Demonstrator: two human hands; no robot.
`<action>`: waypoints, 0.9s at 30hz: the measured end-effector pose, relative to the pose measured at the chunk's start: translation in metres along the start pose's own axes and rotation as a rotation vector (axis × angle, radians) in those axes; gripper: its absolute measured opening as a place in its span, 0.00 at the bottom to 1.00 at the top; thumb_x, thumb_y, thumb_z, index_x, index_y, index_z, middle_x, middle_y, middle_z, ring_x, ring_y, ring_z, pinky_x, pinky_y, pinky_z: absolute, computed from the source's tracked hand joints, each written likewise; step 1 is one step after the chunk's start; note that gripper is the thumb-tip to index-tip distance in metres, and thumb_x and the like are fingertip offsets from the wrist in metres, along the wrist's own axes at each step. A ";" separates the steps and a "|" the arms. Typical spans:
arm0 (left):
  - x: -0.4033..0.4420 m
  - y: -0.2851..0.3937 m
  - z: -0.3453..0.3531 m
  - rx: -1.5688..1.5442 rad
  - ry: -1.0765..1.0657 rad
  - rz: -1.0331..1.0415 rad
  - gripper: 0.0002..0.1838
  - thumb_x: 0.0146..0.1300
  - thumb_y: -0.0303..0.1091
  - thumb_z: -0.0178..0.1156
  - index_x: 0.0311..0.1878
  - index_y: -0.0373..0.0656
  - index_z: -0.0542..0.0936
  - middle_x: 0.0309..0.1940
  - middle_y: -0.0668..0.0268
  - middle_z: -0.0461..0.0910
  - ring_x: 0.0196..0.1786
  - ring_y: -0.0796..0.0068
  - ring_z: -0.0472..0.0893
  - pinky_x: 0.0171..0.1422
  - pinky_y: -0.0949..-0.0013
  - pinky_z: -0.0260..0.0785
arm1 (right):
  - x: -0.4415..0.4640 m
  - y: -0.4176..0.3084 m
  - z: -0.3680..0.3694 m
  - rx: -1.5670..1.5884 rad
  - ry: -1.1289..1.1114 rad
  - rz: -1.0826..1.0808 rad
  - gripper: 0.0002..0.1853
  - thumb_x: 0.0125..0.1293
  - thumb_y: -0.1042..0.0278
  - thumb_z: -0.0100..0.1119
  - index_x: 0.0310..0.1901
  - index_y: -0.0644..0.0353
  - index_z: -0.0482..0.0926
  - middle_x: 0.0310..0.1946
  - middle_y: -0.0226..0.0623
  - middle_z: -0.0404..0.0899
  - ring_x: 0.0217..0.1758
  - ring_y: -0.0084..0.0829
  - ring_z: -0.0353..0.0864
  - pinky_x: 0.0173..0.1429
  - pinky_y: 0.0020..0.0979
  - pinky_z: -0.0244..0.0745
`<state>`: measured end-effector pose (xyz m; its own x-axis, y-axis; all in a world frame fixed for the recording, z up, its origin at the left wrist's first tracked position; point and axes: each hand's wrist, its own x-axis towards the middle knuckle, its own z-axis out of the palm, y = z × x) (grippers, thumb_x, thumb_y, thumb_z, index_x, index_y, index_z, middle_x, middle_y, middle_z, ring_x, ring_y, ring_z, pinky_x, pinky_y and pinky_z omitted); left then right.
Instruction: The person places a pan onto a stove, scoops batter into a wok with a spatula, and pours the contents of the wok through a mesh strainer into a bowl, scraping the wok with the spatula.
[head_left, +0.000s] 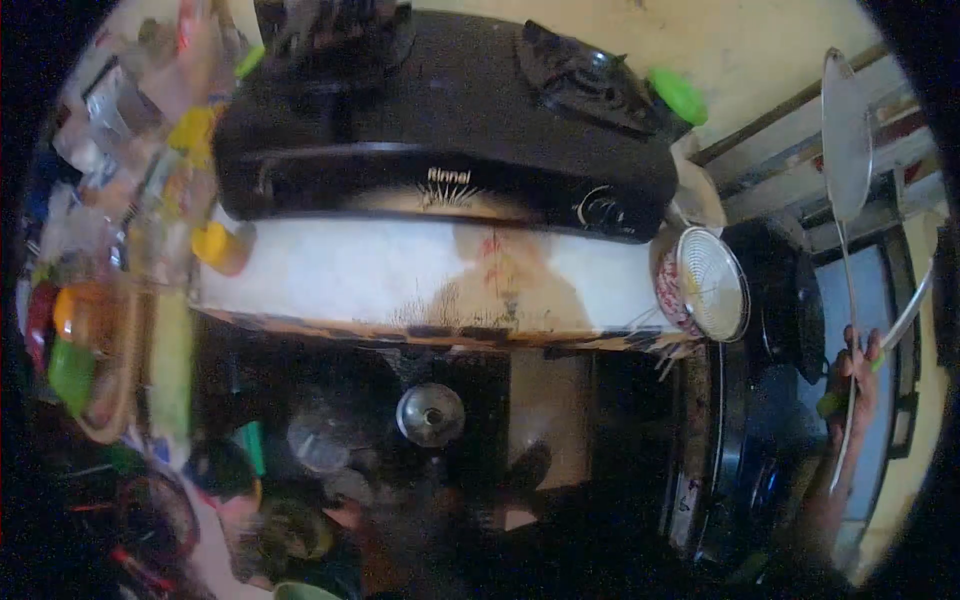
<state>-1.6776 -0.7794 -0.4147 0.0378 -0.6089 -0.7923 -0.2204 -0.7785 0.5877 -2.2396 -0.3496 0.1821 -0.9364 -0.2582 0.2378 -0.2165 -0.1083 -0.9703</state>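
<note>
The right hand [863, 378] at the near right is wrapped around a long-handled skimmer [848, 150], disc upward, probably to keep it clear of the stove [450, 100] on the tabletop [330, 275] farther left, while the left hand's state I cannot tell, none showing.

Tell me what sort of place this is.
Probably a home kitchen: a Rinnai stove stands on a white counter, and the right hand holds a long-handled skimmer.
</note>
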 end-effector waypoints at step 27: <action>-0.569 0.466 0.273 -0.442 -0.613 0.601 0.28 0.69 0.58 0.44 0.56 0.42 0.64 0.58 0.57 0.68 0.59 0.55 0.69 0.62 0.50 0.65 | -0.022 -0.171 -0.069 0.142 0.347 0.329 0.14 0.55 0.83 0.57 0.37 0.54 0.64 0.40 0.42 0.75 0.32 0.30 0.77 0.35 0.30 0.76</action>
<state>-2.0679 -0.7542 0.2651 -0.5046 -0.8366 -0.2134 0.3547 -0.4262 0.8322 -2.2008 -0.2589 0.3392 -0.9907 0.0315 -0.1323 0.1229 -0.2104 -0.9699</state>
